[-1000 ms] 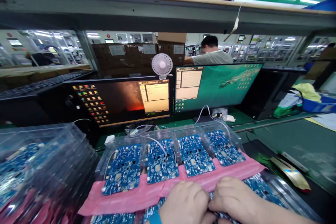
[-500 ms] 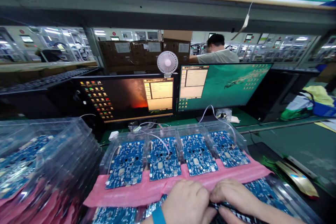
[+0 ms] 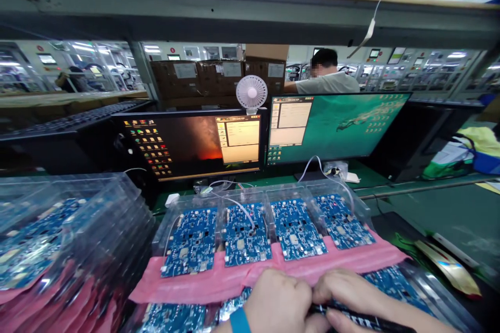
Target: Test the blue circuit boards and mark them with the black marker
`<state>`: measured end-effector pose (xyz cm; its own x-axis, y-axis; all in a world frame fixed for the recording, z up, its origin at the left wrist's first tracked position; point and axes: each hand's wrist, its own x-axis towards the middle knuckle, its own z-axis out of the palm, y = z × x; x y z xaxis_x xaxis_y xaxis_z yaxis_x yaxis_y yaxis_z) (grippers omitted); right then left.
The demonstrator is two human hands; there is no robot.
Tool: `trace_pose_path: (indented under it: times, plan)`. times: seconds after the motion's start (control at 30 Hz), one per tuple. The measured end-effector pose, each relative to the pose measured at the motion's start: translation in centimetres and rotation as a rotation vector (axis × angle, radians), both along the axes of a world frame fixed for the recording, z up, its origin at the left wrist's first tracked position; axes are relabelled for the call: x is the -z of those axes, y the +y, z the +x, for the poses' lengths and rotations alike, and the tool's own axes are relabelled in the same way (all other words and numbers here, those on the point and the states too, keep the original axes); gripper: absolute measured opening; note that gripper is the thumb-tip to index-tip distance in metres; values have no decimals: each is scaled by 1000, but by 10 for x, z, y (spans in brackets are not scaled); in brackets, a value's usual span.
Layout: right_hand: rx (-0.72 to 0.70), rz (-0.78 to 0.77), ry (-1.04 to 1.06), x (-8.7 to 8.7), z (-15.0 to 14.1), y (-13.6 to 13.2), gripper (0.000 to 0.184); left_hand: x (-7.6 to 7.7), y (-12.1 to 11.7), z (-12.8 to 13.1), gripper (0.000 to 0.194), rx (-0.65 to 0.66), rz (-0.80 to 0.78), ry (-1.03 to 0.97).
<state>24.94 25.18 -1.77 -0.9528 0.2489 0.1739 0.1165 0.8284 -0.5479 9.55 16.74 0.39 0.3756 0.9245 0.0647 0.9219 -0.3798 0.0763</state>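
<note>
My left hand [image 3: 275, 302] and my right hand [image 3: 349, 296] meet at the bottom edge, knuckles up and fingers curled. Between them they grip a thin dark rod-like tool [image 3: 363, 317] that runs off to the right. Under them lies a row of blue circuit boards [image 3: 394, 281] in a clear tray. Just beyond, several more blue circuit boards [image 3: 244, 234] stand side by side in clear holders on a pink foam sheet [image 3: 344, 260], with white cables [image 3: 238, 208] plugged into them. A blue band [image 3: 239, 320] circles my left wrist.
A stack of clear trays [image 3: 58, 250] with blue boards fills the left. Two monitors [image 3: 203, 143] [image 3: 336, 125] stand behind, a small white fan [image 3: 252, 92] between them. A gold foil bag [image 3: 449, 268] lies at right. A person sits beyond the monitors.
The view has shifted slightly left and down. My hands stay together, and the dark tool shows further out to the right of my right hand.
</note>
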Motion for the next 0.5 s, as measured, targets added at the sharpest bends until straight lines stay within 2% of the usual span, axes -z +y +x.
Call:
trace_pose_path:
  times: [0.07,0.2,0.27,0.33,0.37,0.43,0.5]
  plan:
    - [-21,7,-28,-10,-5,-3,25,-3,-1,-1,31,-25,1,-41]
    - [-110,-2,-7,-46,1,-10,27,-14,-6,-7,36,-67,-17,-111]
    - [-76,-12,64,-61,11,-8,26,-24,-9,-11,37,-70,-15,-166]
    - [46,-69,220,-67,17,-1,27,-35,-14,-14,30,-108,0,-213]
    - [139,-146,316,-67,17,4,29,-40,-16,-15,25,-141,3,-217]
    - [343,-381,459,-63,7,14,34,-46,-20,-18,21,-185,-8,-153]
    - [523,-609,440,-56,-16,19,32,-45,-23,-22,21,-186,-36,-39]
